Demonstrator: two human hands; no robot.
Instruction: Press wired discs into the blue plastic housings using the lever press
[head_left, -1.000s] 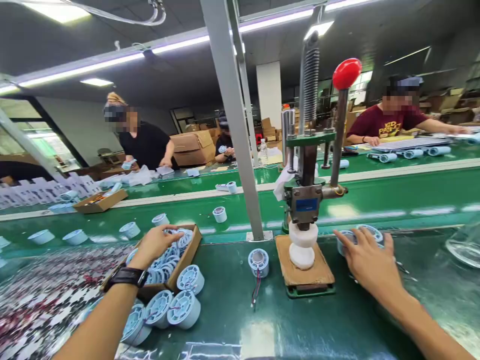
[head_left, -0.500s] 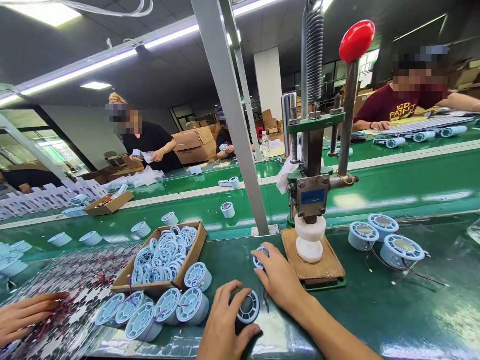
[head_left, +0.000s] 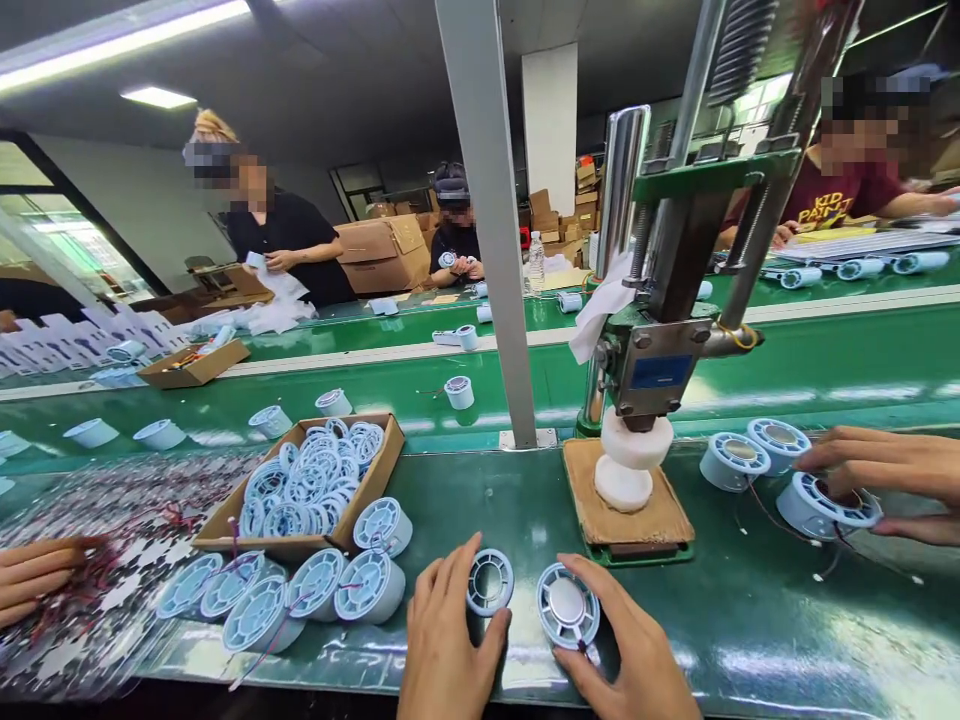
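Note:
Low over the bench front, my left hand (head_left: 450,640) curls its fingers and thumb around a light-blue slotted ring (head_left: 491,553); its middle looks dark. Beside it, my right hand (head_left: 634,645) grips a round light-blue fan-like housing (head_left: 568,603) between thumb and fingers. A silver disc sits in the middle of that housing, and a dark lead shows near my thumb. The two pieces are apart, facing up. Behind my right hand stands a hand press (head_left: 660,370), with white round blocks (head_left: 626,480) above its cardboard-covered base (head_left: 585,500).
A cardboard box (head_left: 375,487) of light-blue rings stands left, with several housings (head_left: 371,585) before it. A co-worker's hand (head_left: 892,480) holds a housing (head_left: 806,510) at right; another person's hand (head_left: 34,580) rests among wired parts at far left. A green conveyor (head_left: 390,390) runs behind.
My right hand has brought its housing from beside the press base toward the front, next to my left hand. A co-worker's hand has come in at right onto a housing. The view has shifted.

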